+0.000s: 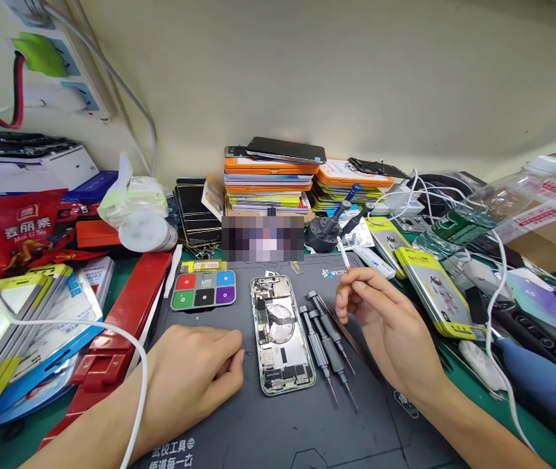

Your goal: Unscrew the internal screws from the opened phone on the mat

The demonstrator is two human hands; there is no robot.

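An opened phone (285, 339), its inner parts exposed, lies face up on the dark work mat (238, 430). Just left of it my left hand (204, 371) rests on the mat, fingers curled in and nothing showing in them. My right hand (385, 319) is raised to the right of the phone and pinches a thin white stick (343, 253) with a rounded tip, pointing up and away. Between phone and right hand lie several grey screwdrivers (329, 345) and a long thin metal tool (356, 339), partly behind the hand.
A tray with coloured squares (203, 291) sits behind my left hand. Farther back stand a screwdriver holder (321, 236) and stacked boxes (268, 185). A red tool (121, 326) lies left; yellow battery packs (434, 286) and a plastic bottle (483, 202) lie right. White cable (143, 371) crosses my left forearm.
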